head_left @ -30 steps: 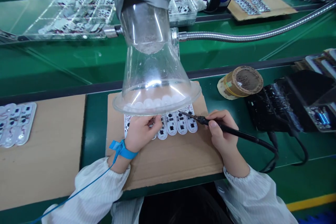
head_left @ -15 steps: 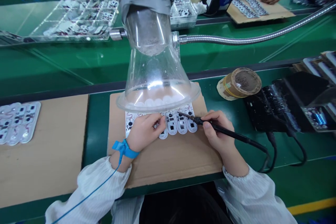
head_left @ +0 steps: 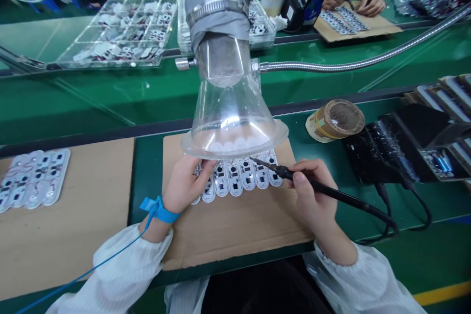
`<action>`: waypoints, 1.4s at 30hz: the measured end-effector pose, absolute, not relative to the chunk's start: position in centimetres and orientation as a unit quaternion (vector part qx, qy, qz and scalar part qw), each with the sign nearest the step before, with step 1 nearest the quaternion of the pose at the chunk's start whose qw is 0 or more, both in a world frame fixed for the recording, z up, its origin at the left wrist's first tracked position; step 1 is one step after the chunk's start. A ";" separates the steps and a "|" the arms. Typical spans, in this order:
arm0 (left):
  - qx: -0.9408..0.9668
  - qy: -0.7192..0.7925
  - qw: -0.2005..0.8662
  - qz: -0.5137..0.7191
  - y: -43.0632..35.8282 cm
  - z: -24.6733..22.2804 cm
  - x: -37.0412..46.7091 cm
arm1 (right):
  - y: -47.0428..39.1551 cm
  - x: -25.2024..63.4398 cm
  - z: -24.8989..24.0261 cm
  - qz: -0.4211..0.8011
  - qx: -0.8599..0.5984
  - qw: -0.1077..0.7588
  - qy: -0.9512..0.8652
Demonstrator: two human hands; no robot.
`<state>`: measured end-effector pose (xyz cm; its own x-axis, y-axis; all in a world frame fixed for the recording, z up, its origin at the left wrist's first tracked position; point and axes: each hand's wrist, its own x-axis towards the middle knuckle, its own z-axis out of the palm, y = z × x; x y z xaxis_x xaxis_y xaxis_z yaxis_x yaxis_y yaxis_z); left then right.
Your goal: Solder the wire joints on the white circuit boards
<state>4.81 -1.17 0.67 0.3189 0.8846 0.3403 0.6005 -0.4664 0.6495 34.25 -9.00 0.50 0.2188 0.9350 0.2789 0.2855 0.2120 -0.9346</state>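
Observation:
A white panel of circuit boards (head_left: pixel 234 179) with rounded ends lies on a cardboard sheet (head_left: pixel 235 230), its far part under a clear fume hood. My right hand (head_left: pixel 314 191) is wrapped round a black soldering iron (head_left: pixel 331 192), whose tip points left over the panel's right part, just below the hood rim. At the panel's left end is my left hand (head_left: pixel 189 182), wearing a blue wrist strap (head_left: pixel 160 209). Its thumb and fingers are bent towards each other at the panel's edge; the fingertips are partly hidden under the rim, and what they hold cannot be made out.
The clear hood (head_left: pixel 233 127) hangs over the work. To the right stand a round tub (head_left: pixel 336 120) and a black device (head_left: pixel 382 152) with cables. Another board panel (head_left: pixel 35 179) lies on cardboard at left. Beyond are parts trays (head_left: pixel 121 34) and a co-worker's hands (head_left: pixel 371 2).
My left hand has moved left along the panel, uncovering more boards. The iron's tip now lies further left relative to the panel. The whole view has shifted slightly.

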 end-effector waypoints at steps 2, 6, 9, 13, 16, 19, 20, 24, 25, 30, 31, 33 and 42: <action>0.791 0.468 0.190 0.346 -1.1 -0.1 5.1 | -8.9 33.4 -0.8 0.282 -0.559 0.568 -0.534; 0.800 0.455 0.186 0.345 -1.1 -1.0 5.2 | -8.6 33.3 -2.9 0.256 -0.541 0.600 -0.531; 0.804 0.443 0.188 0.349 -1.0 -1.3 5.0 | -8.6 33.7 -3.4 0.262 -0.536 0.596 -0.538; 0.816 0.429 0.162 0.350 -1.0 -1.6 5.0 | -8.7 33.8 -3.3 0.258 -0.552 0.575 -0.546; 0.821 0.428 0.150 0.345 -1.0 -1.7 5.0 | -8.7 33.7 -3.3 0.253 -0.560 0.567 -0.549; 0.829 0.423 0.141 0.338 -1.0 -1.6 5.0 | -8.6 33.7 -3.3 0.250 -0.565 0.556 -0.556; 0.831 0.419 0.135 0.339 -0.9 -1.6 5.0 | -8.6 33.7 -3.2 0.250 -0.566 0.552 -0.560; 0.839 0.408 0.113 0.340 -0.8 -1.6 5.0 | -8.5 33.7 -3.0 0.250 -0.560 0.543 -0.573; 0.842 0.406 0.111 0.338 -0.7 -1.6 5.1 | -8.5 33.7 -2.9 0.251 -0.558 0.543 -0.575; 0.847 0.404 0.113 0.327 -0.8 -1.6 5.2 | -8.5 33.6 -2.9 0.254 -0.558 0.539 -0.577; 0.845 0.408 0.118 0.326 -0.8 -1.6 5.2 | -8.5 33.6 -2.9 0.255 -0.559 0.541 -0.574; 0.836 0.417 0.130 0.332 -0.9 -1.6 5.2 | -8.6 33.7 -3.1 0.258 -0.560 0.554 -0.559; 0.816 0.421 0.155 0.364 -1.0 -1.6 5.2 | -8.6 33.5 -2.9 0.260 -0.560 0.543 -0.569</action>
